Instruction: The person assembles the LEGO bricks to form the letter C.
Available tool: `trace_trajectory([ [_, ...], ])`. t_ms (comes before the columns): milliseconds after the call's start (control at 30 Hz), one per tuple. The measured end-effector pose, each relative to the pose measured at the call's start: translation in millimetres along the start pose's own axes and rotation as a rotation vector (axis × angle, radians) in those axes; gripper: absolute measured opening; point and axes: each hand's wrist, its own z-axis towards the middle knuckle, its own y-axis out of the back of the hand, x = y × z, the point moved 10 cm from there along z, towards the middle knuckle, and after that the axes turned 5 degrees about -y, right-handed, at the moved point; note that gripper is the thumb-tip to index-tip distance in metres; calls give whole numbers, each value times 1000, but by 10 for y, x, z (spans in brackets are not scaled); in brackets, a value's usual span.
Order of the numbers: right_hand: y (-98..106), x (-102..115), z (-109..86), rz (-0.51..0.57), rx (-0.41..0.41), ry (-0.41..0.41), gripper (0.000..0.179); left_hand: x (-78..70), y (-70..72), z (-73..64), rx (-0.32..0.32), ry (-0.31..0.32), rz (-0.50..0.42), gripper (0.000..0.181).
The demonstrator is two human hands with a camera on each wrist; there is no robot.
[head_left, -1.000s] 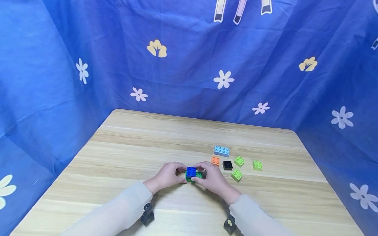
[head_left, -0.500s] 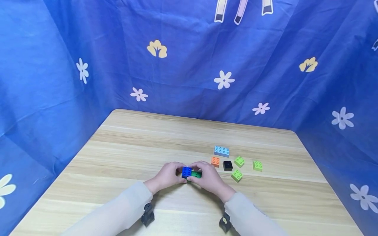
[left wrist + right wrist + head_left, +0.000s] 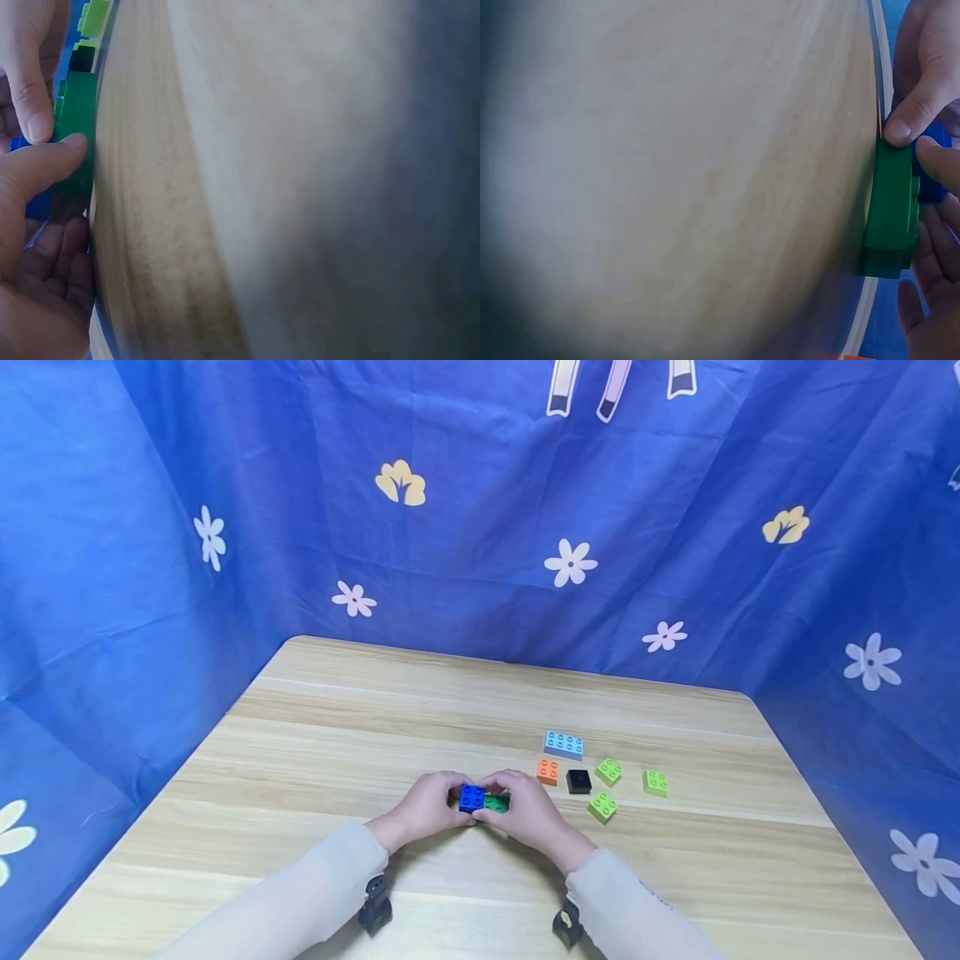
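A long green building brick (image 3: 496, 803) lies low at the table's front middle, with a square blue building brick (image 3: 472, 797) on its left end. My left hand (image 3: 429, 804) grips the green brick's left end; its thumb presses the green side in both wrist views. From the right, my right hand (image 3: 528, 810) pinches the blue brick (image 3: 931, 176) between thumb and fingers. Studs show on the uncovered right part of the green brick (image 3: 890, 214). The fingers behind the bricks are partly hidden in the head view.
Right of the hands lie loose bricks: a light blue one (image 3: 563, 744), an orange one (image 3: 547, 772), a black one (image 3: 578, 782) and three lime green ones (image 3: 602, 807). Blue patterned cloth (image 3: 480, 527) hangs around the wooden table (image 3: 360, 710).
My right hand has shifted slightly left, taking the blue brick from nearer the green brick's middle to its left end. My left hand has stayed in place.
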Motion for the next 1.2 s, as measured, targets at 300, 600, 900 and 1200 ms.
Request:
trace_trajectory([
  [300, 14, 12, 17, -7, -7, 5, 32, 15, 8, 7, 14, -2, -19, 31],
  [600, 4, -1, 20, -12, -14, 11, 33, 121, 75, -57, 2, 52, -190, 36],
  [900, 7, -19, 20, -5, -5, -8, 34, 127, 126, -84, -19, 49, -254, 34],
  [1200, -12, -48, 15, 23, 2, -31, 36, 143, 129, -91, -23, 48, -230, 33],
])
